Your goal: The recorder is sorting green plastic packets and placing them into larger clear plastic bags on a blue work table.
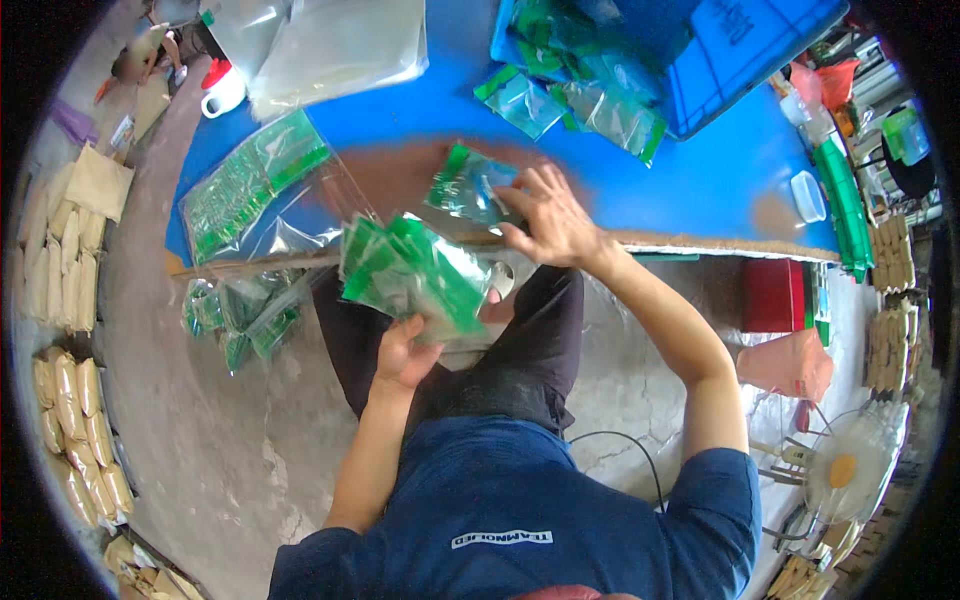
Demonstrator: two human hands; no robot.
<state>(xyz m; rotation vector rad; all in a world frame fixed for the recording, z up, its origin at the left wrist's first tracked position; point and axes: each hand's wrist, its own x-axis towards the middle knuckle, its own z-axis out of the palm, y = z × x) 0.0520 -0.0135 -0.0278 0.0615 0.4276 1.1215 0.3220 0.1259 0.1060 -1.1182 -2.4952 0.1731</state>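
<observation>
My left hand (pixel 405 352) is closed on the lower end of a fanned bunch of clear-and-green plastic packets (pixel 418 275), held above my lap just off the table's edge. My right hand (pixel 556 220) is over the near part of the blue table, fingers apart. Its fingertips reach the right side of a single green-edged clear packet (pixel 458 190) lying there. What the packets contain is too blurred to make out. To the left, a large green-and-clear plastic sheet or bag (pixel 255 180) lies across the tabletop, near the bunch.
A blue crate (pixel 750 60) at the back right holds many green packets, with loose ones (pixel 620 115) before it. Clear plastic sheets (pixel 340 50) lie back left beside a white-and-red jug (pixel 222 90). More packets (pixel 245 315) hang below the table's left edge. A fan (pixel 845 470) stands right.
</observation>
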